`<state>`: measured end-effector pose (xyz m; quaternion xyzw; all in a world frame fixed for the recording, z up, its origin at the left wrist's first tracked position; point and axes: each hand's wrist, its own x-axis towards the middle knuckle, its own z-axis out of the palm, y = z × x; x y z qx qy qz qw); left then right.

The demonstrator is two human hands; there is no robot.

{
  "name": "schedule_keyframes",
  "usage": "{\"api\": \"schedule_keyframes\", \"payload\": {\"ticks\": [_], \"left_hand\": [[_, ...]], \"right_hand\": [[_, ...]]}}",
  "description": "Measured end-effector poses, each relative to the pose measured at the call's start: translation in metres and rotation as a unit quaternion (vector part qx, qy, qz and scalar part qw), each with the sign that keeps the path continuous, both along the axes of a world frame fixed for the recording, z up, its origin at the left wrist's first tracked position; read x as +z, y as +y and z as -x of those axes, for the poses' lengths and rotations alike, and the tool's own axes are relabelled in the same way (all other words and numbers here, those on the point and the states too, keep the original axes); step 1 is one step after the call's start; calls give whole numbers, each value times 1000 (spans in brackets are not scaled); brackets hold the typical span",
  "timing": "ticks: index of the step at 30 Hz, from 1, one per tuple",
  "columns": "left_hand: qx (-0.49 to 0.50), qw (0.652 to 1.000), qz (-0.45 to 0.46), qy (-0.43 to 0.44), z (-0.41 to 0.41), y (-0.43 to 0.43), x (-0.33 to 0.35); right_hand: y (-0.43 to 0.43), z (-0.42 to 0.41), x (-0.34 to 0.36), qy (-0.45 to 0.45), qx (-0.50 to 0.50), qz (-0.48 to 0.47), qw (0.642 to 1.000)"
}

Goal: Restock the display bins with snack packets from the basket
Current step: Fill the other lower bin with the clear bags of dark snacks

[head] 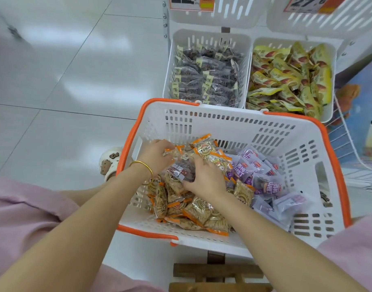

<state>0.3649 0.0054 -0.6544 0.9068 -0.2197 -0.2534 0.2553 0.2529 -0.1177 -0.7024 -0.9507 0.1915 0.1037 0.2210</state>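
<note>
A white basket with an orange rim [239, 125] stands in front of me, holding several orange-edged packets [202, 216] on its left side and purple packets [263, 167] on its right. Both my hands are inside it. My left hand [157, 154] grips clear packets of dark snacks [182, 170] near the basket's left wall. My right hand [204, 178] curls over the same bunch from the right. Beyond the basket are two white display bins: the left bin [210, 36] holds the same clear dark packets, the right bin [328, 110] holds yellow packets.
Two upper bins with price tags [191, 3] hang above the lower ones. A wooden stool [218, 277] carries the basket. My shoe [109, 163] rests on the white tiled floor [65, 70] at left. A wire rack [347, 131] stands at right.
</note>
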Motion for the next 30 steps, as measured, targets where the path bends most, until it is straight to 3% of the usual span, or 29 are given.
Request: {"api": "schedule_keyframes", "payload": {"ticks": [4, 8, 11, 13, 16, 18, 23, 25, 30], "left_hand": [[7, 997, -32, 69, 7, -12, 5], [13, 988, -66, 141, 16, -23, 12], [134, 926, 45, 351, 25, -32, 20], [148, 899, 107, 398, 26, -38, 26], [128, 894, 160, 399, 22, -44, 37], [79, 910, 157, 377, 17, -48, 42], [-11, 920, 193, 341, -2, -68, 55], [-36, 933, 198, 298, -12, -79, 65], [-11, 952, 241, 186, -47, -123, 77]], "right_hand": [[-11, 17, 10, -29, -15, -54, 998], [-16, 34, 17, -98, -97, -167, 976], [-19, 43, 22, -148, -123, -222, 956], [-23, 47, 29, -161, -103, -234, 953], [-37, 43, 45, -193, -136, -255, 938], [-53, 31, 57, -193, -167, -238, 937], [-109, 5, 91, -54, -171, -425, 887], [-128, -3, 101, -27, -130, -421, 897], [-161, -27, 125, -135, -143, -381, 903]]}}
